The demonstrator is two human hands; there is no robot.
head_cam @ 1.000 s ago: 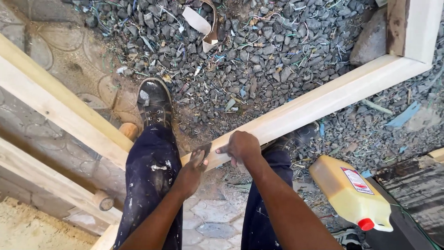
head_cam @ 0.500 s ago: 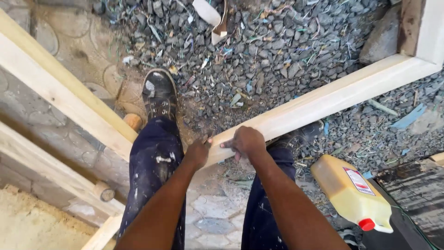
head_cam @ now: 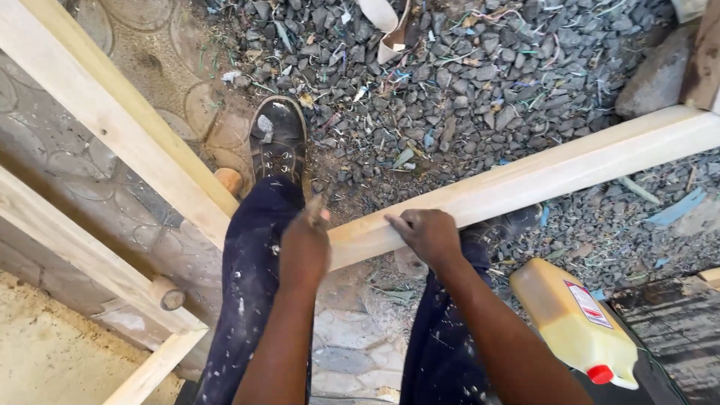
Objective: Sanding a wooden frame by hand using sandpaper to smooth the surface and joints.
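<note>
— Where the pale wooden beam [head_cam: 525,184] crosses over the gravel [head_cam: 480,82], which hand is on it?

— The right hand [head_cam: 429,234], palm down on the beam's top edge, fingers [head_cam: 397,222] curled loosely over the wood rather than clamped round it.

— And the left hand [head_cam: 304,247]?

— Raised just above the left knee, close to the beam's near end. Its fingers are drawn together, but I cannot tell whether they pinch anything.

— What lies round about?

— A black boot [head_cam: 279,139] planted beside a second beam [head_cam: 112,120], and a yellow jug with a red cap [head_cam: 574,322] lying near the right leg.
</note>
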